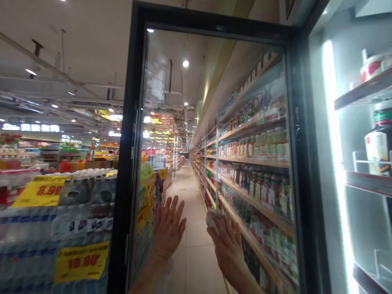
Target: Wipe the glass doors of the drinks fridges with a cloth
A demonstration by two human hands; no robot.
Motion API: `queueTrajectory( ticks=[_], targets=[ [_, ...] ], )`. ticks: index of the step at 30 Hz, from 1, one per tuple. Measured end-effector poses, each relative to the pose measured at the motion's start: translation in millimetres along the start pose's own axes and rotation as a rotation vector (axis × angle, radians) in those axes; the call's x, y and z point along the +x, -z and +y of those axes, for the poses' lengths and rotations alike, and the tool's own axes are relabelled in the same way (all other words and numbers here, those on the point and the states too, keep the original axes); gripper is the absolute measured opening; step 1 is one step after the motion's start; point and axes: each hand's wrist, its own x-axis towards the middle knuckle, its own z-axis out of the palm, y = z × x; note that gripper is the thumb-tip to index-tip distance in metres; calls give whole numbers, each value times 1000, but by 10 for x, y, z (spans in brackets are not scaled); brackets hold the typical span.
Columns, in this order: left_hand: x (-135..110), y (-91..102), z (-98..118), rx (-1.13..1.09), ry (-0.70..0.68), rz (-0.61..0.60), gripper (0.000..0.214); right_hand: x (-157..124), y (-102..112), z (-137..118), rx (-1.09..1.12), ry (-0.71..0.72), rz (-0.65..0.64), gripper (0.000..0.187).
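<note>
Cloth (211,219) sits under the right hand (228,247), its grip curled onto it, apparently against the door glass (167,96). The left hand (168,228) holds nothing, fingers spread; contact is unclear. Wiping looks unfinished; how much remains cannot be told. Bottles (268,188) show farther off.

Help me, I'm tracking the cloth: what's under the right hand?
Part of a pale cloth shows under the right hand; whatever lies beneath the palm is covered.
</note>
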Motion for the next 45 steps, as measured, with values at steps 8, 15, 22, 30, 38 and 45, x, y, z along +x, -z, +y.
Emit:
queueTrajectory(
  ticks=[8,15,22,30,38,45],
  targets=[
    [-16,-4,10,-17,25,-12,64,3,153,942,-157,-583,214,52],
    [-17,-1,17,-7,21,1,62,10,95,364,-103,-109,8,58],
    [-18,15,28,-2,18,-15,61,95,227,1023,-192,-526,163,51],
    [-15,14,23,-25,31,-17,61,225,61,149,-25,-42,3,55],
    [-13,32,49,-25,46,-20,63,170,184,818,-165,-473,178,54],
    [3,52,46,-4,22,-12,62,181,83,2,-9,-43,-26,53]
  ],
)
